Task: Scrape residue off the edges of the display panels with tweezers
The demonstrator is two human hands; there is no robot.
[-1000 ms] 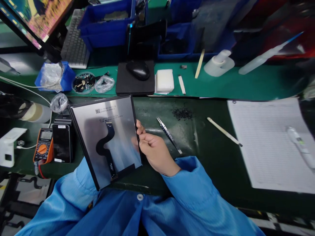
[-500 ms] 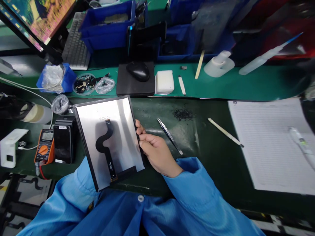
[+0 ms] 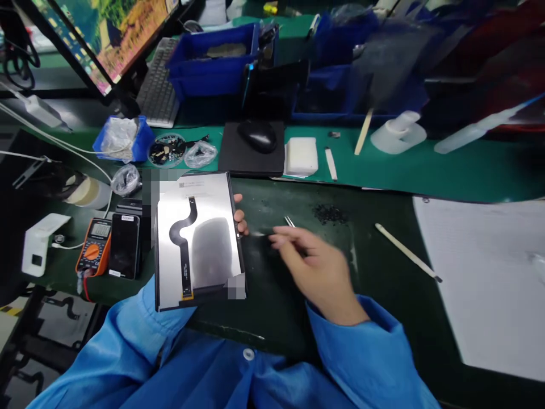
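Panel: a tablet display panel (image 3: 196, 238), black ribbon cable (image 3: 184, 255) across its silver back, held tilted over the dark bench mat (image 3: 264, 309) in front of the person's chest.
Left hand (image 3: 240, 215): fingers clamped around the panel's right edge, the rest hidden behind it.
Right hand (image 3: 317, 267): blurred, fingers (image 3: 283, 241) together above tweezers (image 3: 290, 221); contact cannot be told.
Nearby: an orange multimeter (image 3: 93, 247) left of the panel.
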